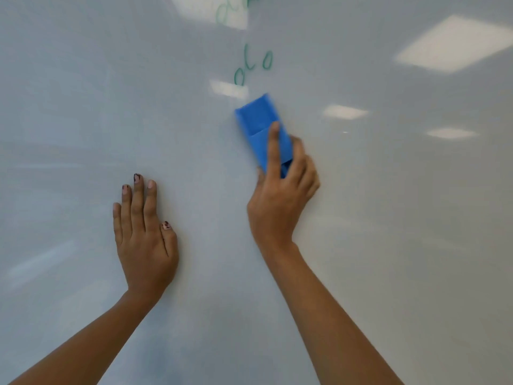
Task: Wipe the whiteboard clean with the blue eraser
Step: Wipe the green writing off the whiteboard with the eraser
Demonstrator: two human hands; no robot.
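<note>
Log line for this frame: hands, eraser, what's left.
left hand: flat on whiteboard | right hand: grips eraser | green marks: unwiped, above eraser | task: unfinished

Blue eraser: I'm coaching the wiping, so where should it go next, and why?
Probably slide the blue eraser up the whiteboard: the right hand grips it just below green marker loops not yet wiped, while the left hand rests flat on the board.

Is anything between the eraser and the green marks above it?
Nothing visible. The eraser, gripped by the right hand, sits just below the green marks, only bare whiteboard between. The left hand rests flat lower left, off that path.
</note>
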